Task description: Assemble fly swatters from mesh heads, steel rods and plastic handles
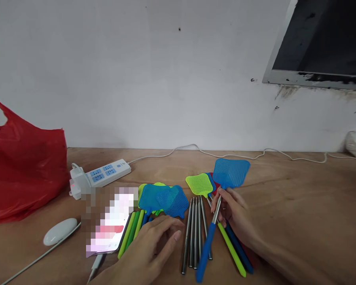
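My right hand (233, 209) grips a blue fly swatter (231, 172) at the metal rod just below its mesh head; its blue handle (206, 253) slants down toward me. Under that hand lie more swatters, among them one with a yellow-green head (199, 185) and a yellow-green handle (231, 249). My left hand (154, 247) is held low with curved fingers apart and nothing in it. Beside its fingertips lie several bare metal rods (192, 233). Behind it are loose blue mesh heads (172, 200) over green ones, and green handles (132, 229) lie at its left.
A lit phone (114, 225), partly blurred, lies left of the handles with a cable plugged in. Farther left are a white power strip (109, 173), a white oval device (60, 231) and a red plastic bag (26, 170). A thin cord (225, 154) runs along the wall.
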Motion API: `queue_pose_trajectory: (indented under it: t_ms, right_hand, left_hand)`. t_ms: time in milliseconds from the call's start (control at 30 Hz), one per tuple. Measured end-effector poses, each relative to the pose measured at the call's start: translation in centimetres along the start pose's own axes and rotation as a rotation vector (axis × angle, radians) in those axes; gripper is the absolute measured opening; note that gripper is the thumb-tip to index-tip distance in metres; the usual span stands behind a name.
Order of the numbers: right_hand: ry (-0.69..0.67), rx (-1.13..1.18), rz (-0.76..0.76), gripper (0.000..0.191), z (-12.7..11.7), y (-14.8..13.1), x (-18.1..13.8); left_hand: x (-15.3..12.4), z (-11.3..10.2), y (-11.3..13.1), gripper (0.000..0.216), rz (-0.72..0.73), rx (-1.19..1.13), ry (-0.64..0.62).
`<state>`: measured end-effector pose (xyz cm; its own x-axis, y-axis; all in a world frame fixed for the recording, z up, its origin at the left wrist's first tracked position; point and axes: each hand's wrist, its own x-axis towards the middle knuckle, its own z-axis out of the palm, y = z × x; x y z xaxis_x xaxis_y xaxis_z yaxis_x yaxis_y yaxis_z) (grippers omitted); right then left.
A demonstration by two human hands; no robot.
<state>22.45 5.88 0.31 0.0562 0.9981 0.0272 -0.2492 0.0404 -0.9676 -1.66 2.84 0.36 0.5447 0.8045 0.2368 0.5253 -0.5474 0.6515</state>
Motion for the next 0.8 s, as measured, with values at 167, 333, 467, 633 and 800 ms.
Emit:
queue_pose_trajectory:
  t_ms: [167,333,467,633,800]
  right_hand:
    - [0.001,-0.230,-0.010,0.045,-1.9,-0.3,1.9]
    - [0.006,-0.447,-0.076,0.045,-3.6,-0.2,3.0]
    - [-0.006,-0.645,-0.163,0.045,-4.3,0.6,3.3]
    - [0.035,-0.962,-0.357,0.043,-4.6,1.4,3.5]
    - [0.087,-1.168,-0.438,0.035,-5.2,1.3,3.7]
  left_hand:
    - [0.3,-0.2,0.0,0.024,0.025,0.068,-0.055]
    - [0.5,-0.1,-0.6,0.024,0.041,0.113,-0.027]
    - [0.4,0.1,-0.7,0.024,0.056,0.130,-0.020]
    - [0.2,0.2,-0.6,0.024,0.065,0.154,-0.013]
    - [0.2,0.1,-0.7,0.025,0.055,0.181,-0.007]
